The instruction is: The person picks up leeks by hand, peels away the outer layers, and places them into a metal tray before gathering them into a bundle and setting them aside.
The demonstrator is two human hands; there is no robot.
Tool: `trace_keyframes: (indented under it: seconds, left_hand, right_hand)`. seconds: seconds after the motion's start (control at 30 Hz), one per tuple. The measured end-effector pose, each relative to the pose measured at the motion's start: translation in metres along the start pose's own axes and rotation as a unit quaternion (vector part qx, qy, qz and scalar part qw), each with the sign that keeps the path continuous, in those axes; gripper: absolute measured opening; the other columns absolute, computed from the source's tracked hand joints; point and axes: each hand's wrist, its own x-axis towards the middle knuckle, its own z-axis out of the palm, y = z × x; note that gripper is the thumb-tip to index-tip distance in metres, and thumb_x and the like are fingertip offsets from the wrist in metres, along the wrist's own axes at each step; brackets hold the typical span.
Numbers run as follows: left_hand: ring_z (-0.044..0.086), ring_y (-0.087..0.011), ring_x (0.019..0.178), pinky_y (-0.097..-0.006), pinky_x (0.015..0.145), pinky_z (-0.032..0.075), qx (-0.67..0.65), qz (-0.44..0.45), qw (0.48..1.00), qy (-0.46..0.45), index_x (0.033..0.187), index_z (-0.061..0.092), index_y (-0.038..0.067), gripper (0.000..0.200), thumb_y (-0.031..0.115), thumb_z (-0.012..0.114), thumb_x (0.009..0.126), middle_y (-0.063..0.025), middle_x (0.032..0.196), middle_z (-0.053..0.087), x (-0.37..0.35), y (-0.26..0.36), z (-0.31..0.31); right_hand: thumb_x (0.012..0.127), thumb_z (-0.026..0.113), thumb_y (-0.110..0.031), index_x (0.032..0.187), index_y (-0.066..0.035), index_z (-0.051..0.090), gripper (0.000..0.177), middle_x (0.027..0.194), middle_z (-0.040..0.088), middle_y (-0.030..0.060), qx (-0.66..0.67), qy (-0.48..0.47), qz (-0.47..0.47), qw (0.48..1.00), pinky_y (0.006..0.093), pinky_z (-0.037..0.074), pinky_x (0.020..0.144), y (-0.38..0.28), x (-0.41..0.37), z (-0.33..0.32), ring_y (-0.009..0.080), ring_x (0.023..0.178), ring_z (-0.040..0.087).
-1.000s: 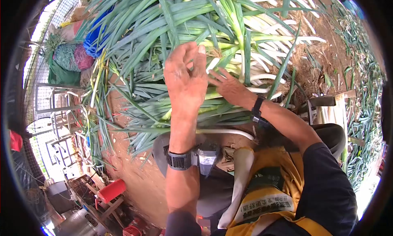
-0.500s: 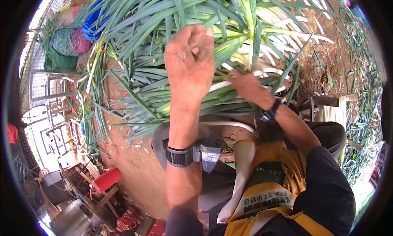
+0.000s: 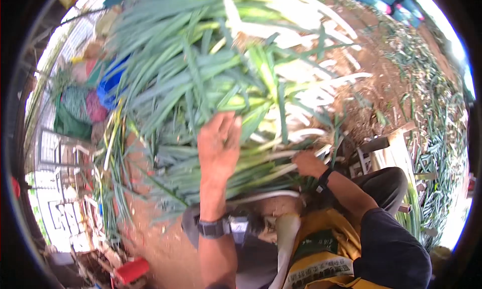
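A broad heap of leeks spreads in front of me, green leaves to the left and white stems to the right. Over its near part is my left hand, back up and fingers curled inward; whether anything lies inside them is hidden. My right hand closes around the white end of a leek low on the right side of the heap. A single white leek stem lies nearer my lap. Both wrists wear dark straps. Parts of the heap are blurred.
A low wooden stand is beside my right knee. Leaf scraps cover the ground at right. Tied bags and a blue plastic item sit at back left. A red cylinder-like object lies lower left.
My view has tilted, so the heap and both hands sit lower in it. The right hand stays at the leeks' white ends. My left hand remains curled above the leaves.
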Motion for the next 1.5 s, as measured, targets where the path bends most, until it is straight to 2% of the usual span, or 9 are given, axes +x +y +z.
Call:
trace_keyframes:
  seconds: [0.37, 0.6, 0.7, 0.83, 0.97, 1.1, 1.3, 1.4, 1.5]
  left_hand:
    - [0.069, -0.0167, 0.082, -0.0306, 0.073, 0.053, 0.074, -0.002, 0.994, -0.086, 0.107, 0.067, 0.000, 0.021, 0.014, 0.072, 0.092, -0.0141, 0.094, 0.072, -0.003, -0.006, 0.011]
    - [0.071, -0.0266, 0.099, -0.0362, 0.083, 0.056, 0.073, -0.029, 0.973, -0.217, 0.115, 0.067, 0.002, 0.041, 0.027, 0.081, 0.086, -0.0192, 0.106, 0.072, -0.010, 0.005, 0.005]
    - [0.066, -0.0331, 0.114, -0.0399, 0.094, 0.053, 0.098, 0.134, 0.947, -0.274, 0.130, 0.060, 0.001, 0.061, 0.034, 0.082, 0.083, -0.0237, 0.120, 0.068, -0.014, 0.020, 0.014]
    - [0.067, -0.0351, 0.109, -0.0403, 0.091, 0.054, 0.066, 0.232, 0.940, -0.242, 0.137, 0.053, 0.000, 0.075, 0.037, 0.083, 0.079, -0.0233, 0.117, 0.068, -0.026, 0.038, 0.055]
    - [0.068, -0.0382, 0.090, -0.0451, 0.081, 0.053, 0.070, 0.096, 0.950, -0.288, 0.124, 0.058, -0.002, 0.057, 0.031, 0.078, 0.082, -0.0241, 0.099, 0.069, -0.042, 0.088, 0.066]
    - [0.059, -0.0154, 0.077, -0.0340, 0.071, 0.050, -0.063, 0.114, 0.946, -0.297, 0.120, 0.058, -0.001, 0.037, 0.015, 0.073, 0.090, -0.0055, 0.088, 0.062, -0.041, 0.069, 0.076]
    - [0.056, -0.0108, 0.079, -0.0268, 0.070, 0.046, -0.278, -0.077, 0.898, -0.331, 0.121, 0.058, 0.001, 0.031, 0.014, 0.071, 0.095, -0.0024, 0.092, 0.061, -0.039, 0.057, 0.051]
    - [0.057, -0.0123, 0.084, -0.0277, 0.075, 0.047, -0.317, -0.116, 0.883, -0.327, 0.124, 0.057, -0.001, 0.034, 0.010, 0.070, 0.095, -0.0038, 0.098, 0.061, -0.047, 0.058, 0.050]
    - [0.056, -0.0127, 0.085, -0.0282, 0.076, 0.048, -0.329, -0.140, 0.884, -0.300, 0.126, 0.057, -0.001, 0.034, 0.008, 0.069, 0.095, -0.0040, 0.102, 0.061, -0.051, 0.062, 0.048]
  right_hand:
    - [0.072, 0.063, -0.007, 0.072, -0.001, 0.072, 0.011, 0.072, 0.069, 0.0181, -0.008, -0.126, 0.046, 0.991, 0.0479, 0.052, 0.065, -0.026, -0.011, -0.097, 0.0357, 0.075, 0.070]
    - [0.072, 0.064, -0.014, 0.076, -0.005, 0.071, 0.012, 0.071, 0.068, 0.0154, -0.068, 0.096, -0.041, 0.992, 0.0503, 0.052, 0.065, -0.036, -0.059, -0.250, 0.0362, 0.071, 0.070]
    - [0.074, 0.068, -0.013, 0.078, -0.009, 0.072, 0.006, 0.071, 0.068, 0.0098, -0.201, 0.243, -0.042, 0.948, 0.0422, 0.052, 0.066, -0.039, -0.097, -0.368, 0.0294, 0.071, 0.070]
    - [0.078, 0.066, -0.008, 0.092, -0.007, 0.069, 0.014, 0.089, 0.068, 0.0105, -0.270, 0.207, -0.121, 0.933, 0.0424, 0.048, 0.083, -0.048, -0.151, -0.462, 0.0281, 0.091, 0.067]
    - [0.076, 0.070, -0.009, 0.094, -0.007, 0.070, 0.018, 0.095, 0.069, 0.0092, -0.343, 0.026, 0.064, 0.937, 0.0419, 0.047, 0.089, -0.096, -0.170, -0.523, 0.0262, 0.097, 0.066]
    - [0.073, 0.074, -0.007, 0.110, -0.010, 0.068, 0.038, 0.128, 0.062, 0.0087, -0.384, 0.389, -0.127, 0.827, 0.0436, 0.041, 0.109, -0.079, -0.165, -0.504, 0.0252, 0.126, 0.056]
    - [0.089, 0.075, -0.025, 0.143, -0.001, 0.047, 0.066, 0.145, 0.046, 0.0203, -0.030, 0.684, -0.015, 0.729, 0.0466, 0.041, 0.107, -0.049, -0.154, -0.448, 0.0334, 0.133, 0.047]
    - [0.097, 0.067, -0.035, 0.130, 0.004, 0.057, 0.052, 0.131, 0.057, 0.0190, 0.367, 0.584, -0.005, 0.724, 0.0445, 0.048, 0.095, -0.022, -0.114, -0.422, 0.0275, 0.115, 0.059]
    - [0.102, 0.060, -0.040, 0.110, 0.005, 0.068, 0.047, 0.107, 0.071, 0.0130, 0.481, 0.349, -0.007, 0.804, 0.0405, 0.053, 0.081, -0.013, -0.120, -0.417, 0.0218, 0.091, 0.067]
